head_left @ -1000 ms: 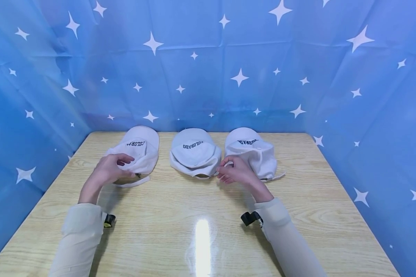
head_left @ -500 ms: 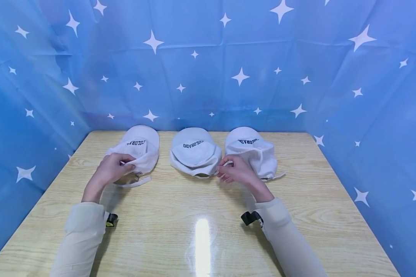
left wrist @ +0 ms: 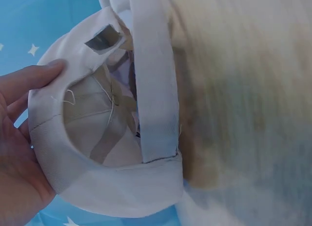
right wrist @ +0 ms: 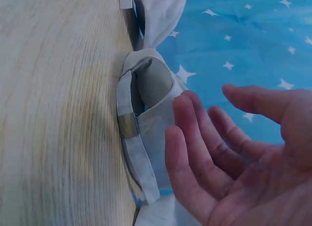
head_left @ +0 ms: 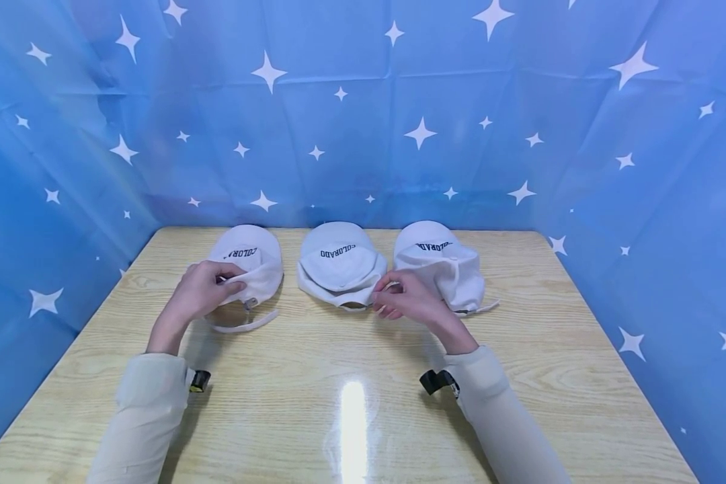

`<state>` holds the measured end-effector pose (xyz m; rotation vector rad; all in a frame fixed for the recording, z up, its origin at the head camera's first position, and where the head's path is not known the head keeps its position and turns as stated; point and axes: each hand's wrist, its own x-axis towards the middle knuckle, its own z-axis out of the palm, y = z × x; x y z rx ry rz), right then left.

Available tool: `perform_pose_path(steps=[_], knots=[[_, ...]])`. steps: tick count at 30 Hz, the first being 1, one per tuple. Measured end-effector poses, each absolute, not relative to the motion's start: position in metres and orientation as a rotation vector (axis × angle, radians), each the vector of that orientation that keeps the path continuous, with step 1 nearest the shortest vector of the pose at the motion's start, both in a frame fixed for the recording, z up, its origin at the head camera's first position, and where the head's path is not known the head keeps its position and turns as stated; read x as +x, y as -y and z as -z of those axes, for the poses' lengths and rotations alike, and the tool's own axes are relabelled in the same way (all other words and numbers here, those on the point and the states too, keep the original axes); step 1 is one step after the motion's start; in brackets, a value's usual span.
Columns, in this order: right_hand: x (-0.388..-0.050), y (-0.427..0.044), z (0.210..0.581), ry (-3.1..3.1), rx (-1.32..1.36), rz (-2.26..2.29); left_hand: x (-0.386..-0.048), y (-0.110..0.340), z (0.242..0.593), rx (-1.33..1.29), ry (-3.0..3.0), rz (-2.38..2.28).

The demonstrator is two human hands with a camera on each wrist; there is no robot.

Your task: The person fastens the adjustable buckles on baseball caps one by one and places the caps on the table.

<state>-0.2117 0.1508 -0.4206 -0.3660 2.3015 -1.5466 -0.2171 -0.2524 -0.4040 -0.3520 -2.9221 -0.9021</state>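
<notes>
A table (head_left: pixel 290 390) (woodgrain) carries the middle cap (head_left: pixel 339 270) and right cap (head_left: pixel 456 275).

In the frame's centre I am reading COLORADO on the middle cap (head_left: pixel 341 269), partial COLOR on the left cap (head_left: pixel 261 272), partial COLORAD on the right cap (head_left: pixel 450 269).

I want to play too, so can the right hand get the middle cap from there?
Probably yes. The right hand is close beside the near right edge of the middle cap. Its fingers seem to hold nothing, and I see nothing blocking the way.
</notes>
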Motion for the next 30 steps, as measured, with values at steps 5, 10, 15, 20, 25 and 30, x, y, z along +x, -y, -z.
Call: perform_pose_path(steps=[5,10,15,20,25,30], knots=[[-0.211,-0.147,0.42,-2.287,-0.442,1.526,-0.211,0.241,0.396,-0.389,2.916,0.883],[-0.207,-0.142,0.42,-2.282,-0.464,1.5,-0.205,0.228,0.389,-0.445,2.931,0.878],[-0.204,-0.135,0.422,-2.255,-0.519,1.471,-0.2,0.214,0.383,-0.539,2.926,0.881],[-0.201,-0.128,0.422,-2.243,-0.559,1.454,-0.194,0.202,0.378,-0.602,2.938,0.84],[-0.198,-0.121,0.423,-2.233,-0.547,1.457,-0.187,0.19,0.371,-0.612,2.962,0.791],[-0.19,-0.109,0.426,-2.177,-0.609,1.546,-0.178,0.179,0.366,-0.651,2.933,0.754]])
